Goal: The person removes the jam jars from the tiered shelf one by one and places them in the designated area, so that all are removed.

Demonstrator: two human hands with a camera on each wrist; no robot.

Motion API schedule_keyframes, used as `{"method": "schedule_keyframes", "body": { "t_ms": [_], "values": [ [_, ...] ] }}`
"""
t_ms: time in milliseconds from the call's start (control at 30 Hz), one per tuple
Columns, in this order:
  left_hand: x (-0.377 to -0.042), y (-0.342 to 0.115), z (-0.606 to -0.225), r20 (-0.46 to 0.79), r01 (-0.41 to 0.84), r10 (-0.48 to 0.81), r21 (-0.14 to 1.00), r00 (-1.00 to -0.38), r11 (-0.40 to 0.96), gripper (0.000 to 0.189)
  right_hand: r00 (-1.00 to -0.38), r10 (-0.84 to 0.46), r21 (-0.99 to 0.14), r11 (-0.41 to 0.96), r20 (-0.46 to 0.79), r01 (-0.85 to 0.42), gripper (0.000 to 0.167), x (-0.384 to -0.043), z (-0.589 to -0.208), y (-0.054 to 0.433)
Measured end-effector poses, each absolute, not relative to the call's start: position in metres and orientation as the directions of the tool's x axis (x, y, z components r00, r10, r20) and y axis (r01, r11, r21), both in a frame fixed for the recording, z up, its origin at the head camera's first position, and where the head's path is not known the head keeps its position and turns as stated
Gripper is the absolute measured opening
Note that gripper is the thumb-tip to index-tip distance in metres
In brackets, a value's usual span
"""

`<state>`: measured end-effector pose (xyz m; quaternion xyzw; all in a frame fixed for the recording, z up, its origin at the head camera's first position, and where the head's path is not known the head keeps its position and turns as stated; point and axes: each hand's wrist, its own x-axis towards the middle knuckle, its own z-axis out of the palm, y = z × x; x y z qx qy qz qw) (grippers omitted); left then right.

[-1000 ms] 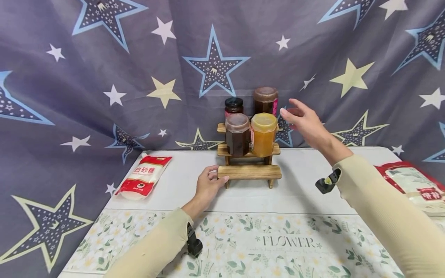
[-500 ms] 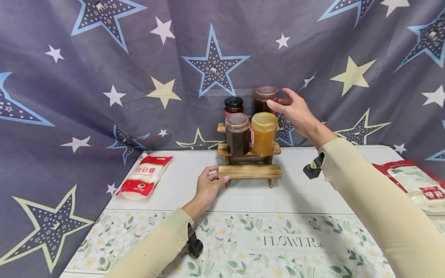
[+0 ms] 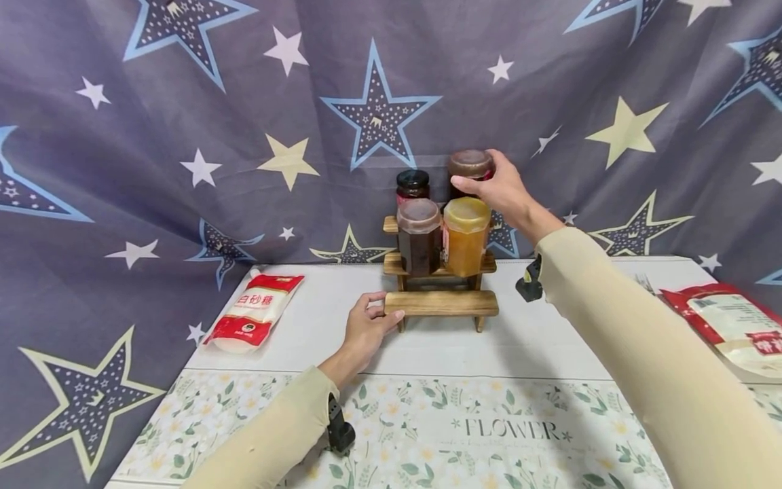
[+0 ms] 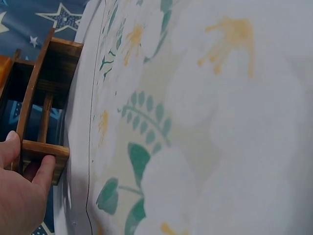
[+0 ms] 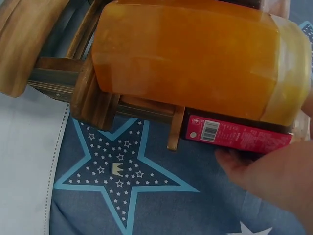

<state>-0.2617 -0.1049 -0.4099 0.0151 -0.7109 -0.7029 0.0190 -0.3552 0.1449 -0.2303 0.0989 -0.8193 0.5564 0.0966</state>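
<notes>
Four jars stand on my wooden rack [image 3: 440, 303], and I list what I see from largest to smallest. Behind everything hangs the star cloth [image 3: 183, 102], filling the view from 9 to 3 o'clock. Below it lies the bench [image 3: 537, 339], with a flower mat [image 3: 489, 435] along its 6 o'clock edge. At 3 o'clock a red packet [image 3: 730, 326] lies on the bench, well apart from the rack; at 9 o'clock lies a sugar bag [image 3: 253, 311]. The rack stands at the middle, toward 12 o'clock. Its lower tier carries a dark jar [image 3: 419, 236] and, just beside it at 3 o'clock, a yellow jar [image 3: 466, 235]. The upper tier carries a black-lid jar [image 3: 412, 187] and a tall brown jar [image 3: 469, 170] with a red label. My right hand [image 3: 504, 190] grips the tall brown jar, fingers [image 3: 470, 183] curled round its top, thumb in front and the rest over the far side; the right wrist view shows a fingertip on the red label. The jar is upright on the upper tier. My left hand [image 3: 364, 327] holds the rack's bottom rail at its 9 o'clock end, thumb on top, fingers narrow round the wood.
</notes>
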Motion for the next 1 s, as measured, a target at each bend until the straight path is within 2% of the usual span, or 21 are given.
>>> {"method": "schedule_keyframes", "body": {
  "t_ms": [333, 500, 767, 1000],
  "values": [
    [-0.263, -0.104, -0.409, 0.012, 0.012, -0.027, 1.000, -1.000, -0.006, 0.051, -0.963, 0.012, -0.858, 0.458, 0.268, -0.233, 0.080, -0.354, -0.227, 0.141],
    [-0.264, -0.105, -0.410, 0.016, 0.016, -0.032, 1.000, -0.999, -0.005, 0.051, -0.961, 0.019, -0.852, 0.468, 0.275, -0.234, 0.080, -0.354, -0.227, 0.142],
    [-0.263, -0.105, -0.409, 0.002, 0.003, -0.035, 1.000, -0.999, -0.010, 0.051, -0.941, 0.073, -0.836, 0.486, 0.331, -0.256, 0.071, -0.353, -0.228, 0.142],
    [-0.265, -0.106, -0.408, 0.000, 0.000, -0.030, 1.000, -1.000, -0.002, 0.051, -0.913, 0.163, -0.848, 0.459, 0.374, -0.265, 0.071, -0.349, -0.218, 0.157]
  ]
}}
